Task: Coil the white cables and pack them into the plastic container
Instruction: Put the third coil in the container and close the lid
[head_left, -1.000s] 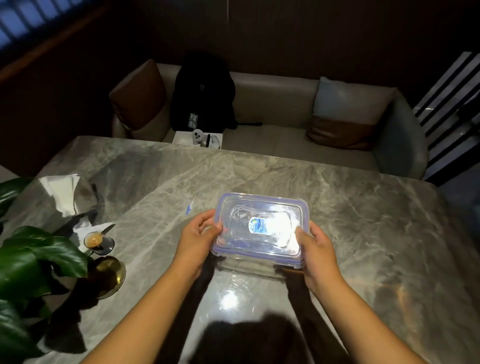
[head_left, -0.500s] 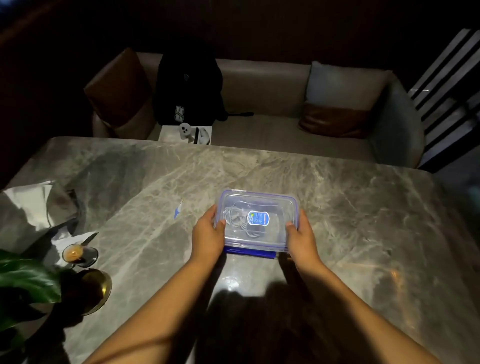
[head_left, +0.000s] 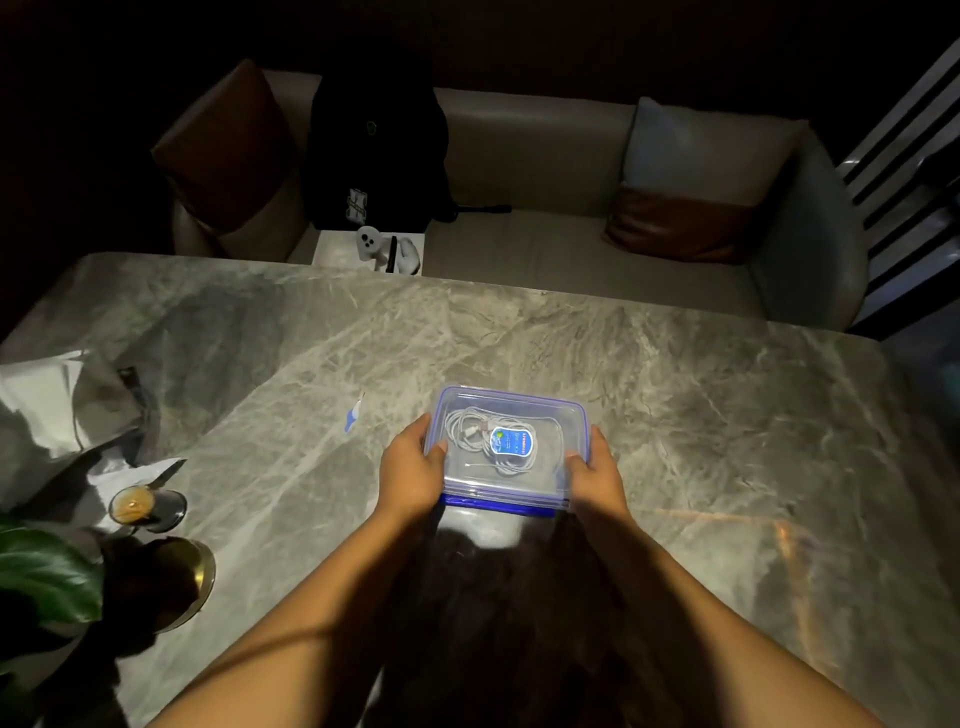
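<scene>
A: Where is the plastic container (head_left: 511, 393) now?

B: On the marble table (head_left: 675, 395), a little right of centre, with its clear blue-rimmed lid (head_left: 563, 467) on top. A second ago it is tipped up toward the camera with a hard glare across the lid. Now it lies flat and farther out, and the glare is gone.

A: And the white cables (head_left: 465, 431)?

B: They are inside, coiled in a loose bundle beneath the lid and partly under its blue sticker (head_left: 511, 441). They show far more plainly than before.

A: What are the hands doing?

B: The left hand (head_left: 410, 467) grips the left short end, thumb laid over the lid's edge and fingers wrapped down the side. The right hand (head_left: 597, 475) clasps the right end the same way. Both keep their hold through all three moments, but the thumbs now sit further onto the lid.

A: Anything else new?

B: A blue flap (head_left: 493, 504) shows along the near edge, unseen a second ago. The green plant (head_left: 47, 577) at the left takes up less of the view, and the small glass (head_left: 140, 504) sits beside it.
</scene>
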